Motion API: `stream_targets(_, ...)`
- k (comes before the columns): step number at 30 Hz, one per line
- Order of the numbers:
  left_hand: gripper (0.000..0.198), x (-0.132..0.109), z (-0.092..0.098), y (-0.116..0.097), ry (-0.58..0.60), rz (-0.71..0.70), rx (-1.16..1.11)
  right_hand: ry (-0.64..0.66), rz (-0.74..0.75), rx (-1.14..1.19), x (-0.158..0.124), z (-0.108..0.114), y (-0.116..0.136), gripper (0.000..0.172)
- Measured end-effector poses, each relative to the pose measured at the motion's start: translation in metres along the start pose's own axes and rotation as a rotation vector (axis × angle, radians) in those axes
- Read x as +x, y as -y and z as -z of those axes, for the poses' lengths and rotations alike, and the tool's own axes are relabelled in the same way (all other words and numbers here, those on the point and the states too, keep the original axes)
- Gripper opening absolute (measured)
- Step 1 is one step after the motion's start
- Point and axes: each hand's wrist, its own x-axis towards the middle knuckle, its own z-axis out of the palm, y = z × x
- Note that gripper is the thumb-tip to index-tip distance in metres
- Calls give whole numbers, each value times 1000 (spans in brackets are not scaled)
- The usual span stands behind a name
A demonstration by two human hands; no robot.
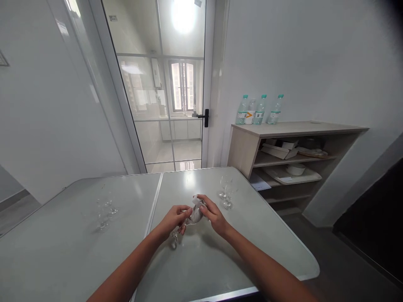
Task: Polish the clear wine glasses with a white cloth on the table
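A stemmed wine glass (174,240) is tilted above the table, its foot toward me and its bowl pointing away to the right. My left hand (175,219) is closed on it, thumb and fingers around the stem and lower bowl. In my right hand (215,214) is a white cloth or tissue (197,202), bunched at the rim and apparently inside the bowl; the exact material is hard to make out. The right fingers press it against the far side of the glass and partly hide the rim.
Stemmed glasses stand on the table (195,268) at right (227,204), and several more at left (103,225). A metal seam (155,195) crosses the tabletop. Beyond are a shelf unit (245,147) with bottles (260,111) on top and a glass door (163,138).
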Motion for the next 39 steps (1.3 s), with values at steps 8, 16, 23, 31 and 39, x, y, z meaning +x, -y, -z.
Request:
stream_targets(8, 58, -4, -8, 20, -380, -328, 787, -197, -115, 176, 8, 4, -11, 41)
stream_targets(16, 57, -8, -6, 27, -335, -417, 1005, 20, -86, 111, 4, -1, -3, 41)
stream_targets(23, 54, -6, 2, 17, -294, -330, 979, 81, -72, 60, 4, 2, 2, 42)
stream_targets(31, 53, -2, 3, 21, -274, -304, 970, -22, -36, 64, 8, 6, -6, 34)
stream_targets(39, 55, -3, -4, 34, -371, -376, 1046, 28, 46, -243, 5, 2, -15, 37)
